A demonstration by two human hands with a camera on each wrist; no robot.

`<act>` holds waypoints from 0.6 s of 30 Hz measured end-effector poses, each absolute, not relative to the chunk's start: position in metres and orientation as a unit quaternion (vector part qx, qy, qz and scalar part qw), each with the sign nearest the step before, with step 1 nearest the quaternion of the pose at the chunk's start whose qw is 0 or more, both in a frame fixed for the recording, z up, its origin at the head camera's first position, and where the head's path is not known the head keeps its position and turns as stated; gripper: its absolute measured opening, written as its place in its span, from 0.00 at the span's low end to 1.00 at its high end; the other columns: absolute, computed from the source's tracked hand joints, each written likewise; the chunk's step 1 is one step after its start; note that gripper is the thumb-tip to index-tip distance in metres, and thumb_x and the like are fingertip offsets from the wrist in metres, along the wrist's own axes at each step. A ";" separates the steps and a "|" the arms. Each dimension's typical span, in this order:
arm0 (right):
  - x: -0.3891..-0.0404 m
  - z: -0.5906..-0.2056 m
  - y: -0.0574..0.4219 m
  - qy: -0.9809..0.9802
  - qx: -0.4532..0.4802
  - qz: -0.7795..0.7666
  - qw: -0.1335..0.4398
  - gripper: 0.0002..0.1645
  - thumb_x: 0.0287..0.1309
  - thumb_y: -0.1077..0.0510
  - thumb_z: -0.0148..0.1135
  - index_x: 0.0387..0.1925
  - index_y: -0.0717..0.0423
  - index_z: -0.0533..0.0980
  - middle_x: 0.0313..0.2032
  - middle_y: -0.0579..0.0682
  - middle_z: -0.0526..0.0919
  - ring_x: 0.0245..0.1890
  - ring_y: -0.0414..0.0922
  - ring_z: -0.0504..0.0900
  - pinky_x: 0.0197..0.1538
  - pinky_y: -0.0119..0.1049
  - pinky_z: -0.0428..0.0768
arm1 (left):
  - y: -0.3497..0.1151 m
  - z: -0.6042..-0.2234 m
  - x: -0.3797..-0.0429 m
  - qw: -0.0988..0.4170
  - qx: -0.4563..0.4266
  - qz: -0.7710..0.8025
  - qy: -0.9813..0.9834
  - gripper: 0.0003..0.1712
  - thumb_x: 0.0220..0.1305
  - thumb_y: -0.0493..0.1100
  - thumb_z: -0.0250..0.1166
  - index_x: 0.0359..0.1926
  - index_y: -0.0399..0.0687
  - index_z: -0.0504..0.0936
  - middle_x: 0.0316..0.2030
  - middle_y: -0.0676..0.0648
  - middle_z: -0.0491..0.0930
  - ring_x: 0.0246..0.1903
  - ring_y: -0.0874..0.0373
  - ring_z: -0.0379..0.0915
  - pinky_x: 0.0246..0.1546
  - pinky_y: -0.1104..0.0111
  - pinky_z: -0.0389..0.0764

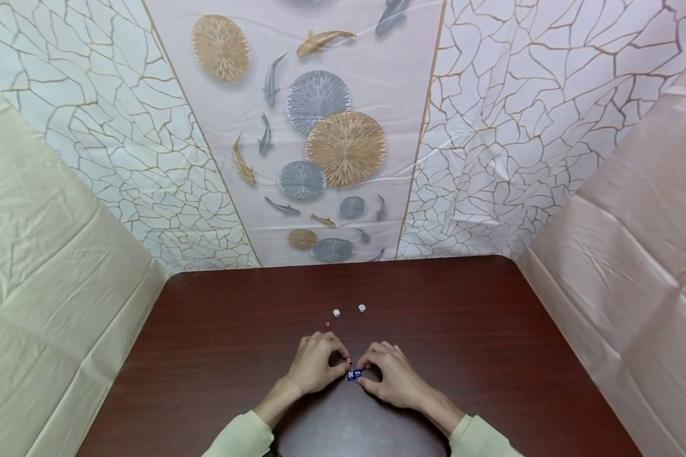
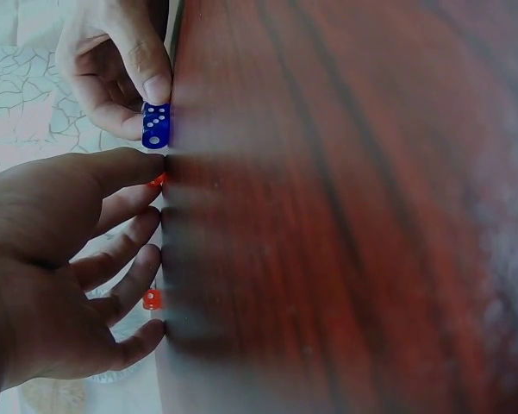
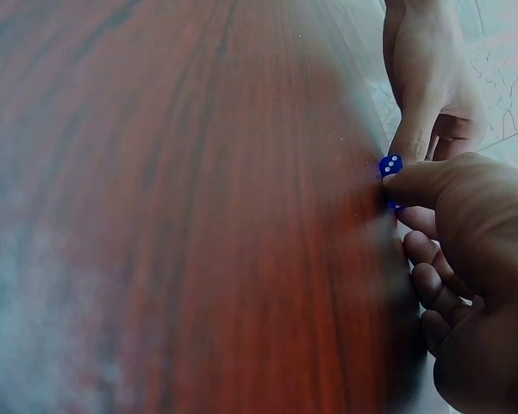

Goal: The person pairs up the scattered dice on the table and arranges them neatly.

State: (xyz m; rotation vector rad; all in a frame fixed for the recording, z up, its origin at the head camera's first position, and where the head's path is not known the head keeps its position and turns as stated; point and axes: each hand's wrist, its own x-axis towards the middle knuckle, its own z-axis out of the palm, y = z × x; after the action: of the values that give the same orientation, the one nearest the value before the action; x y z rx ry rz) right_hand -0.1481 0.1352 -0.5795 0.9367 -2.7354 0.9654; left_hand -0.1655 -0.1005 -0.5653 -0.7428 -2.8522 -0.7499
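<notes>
Glossy blue die (image 1: 357, 373): right hand (image 1: 393, 376) pinches it, left hand (image 1: 314, 363) apparently pinches red cube (image 1: 349, 360).

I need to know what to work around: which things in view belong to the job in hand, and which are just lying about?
Apparently in the job:
red die, pinched by the left hand
blue die, at the right hand's fingertips
second blue die, beside it

Lying about, perhaps for later:
farther red die
left white die
right white die
</notes>
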 end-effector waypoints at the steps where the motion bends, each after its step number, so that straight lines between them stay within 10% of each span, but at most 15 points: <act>1: -0.148 -0.579 0.135 -0.897 0.306 0.317 0.046 0.12 0.60 0.56 0.85 0.43 0.48 0.90 0.40 0.40 0.85 0.44 0.35 0.77 0.51 0.34 0.69 | -0.101 -0.565 -0.166 0.050 -0.243 -0.246 -0.937 0.03 0.65 0.46 0.81 0.38 0.58 0.95 0.43 0.55 0.90 0.46 0.57 0.82 0.58 0.45 0.78; 18: -0.149 -0.573 0.139 -0.897 0.317 0.309 0.010 0.16 0.62 0.51 0.84 0.49 0.48 0.90 0.42 0.40 0.85 0.46 0.35 0.77 0.56 0.38 0.71 | -0.101 -0.567 -0.166 0.052 -0.241 -0.239 -0.939 0.03 0.67 0.47 0.81 0.39 0.59 0.95 0.45 0.55 0.91 0.46 0.56 0.83 0.58 0.45 0.79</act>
State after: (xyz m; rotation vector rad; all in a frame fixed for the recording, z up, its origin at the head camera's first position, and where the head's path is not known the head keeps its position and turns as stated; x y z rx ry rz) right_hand -0.1490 0.1390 -0.5728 0.9894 -2.7993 0.9656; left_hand -0.1659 -0.1014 -0.5671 -0.7327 -2.8574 -0.7263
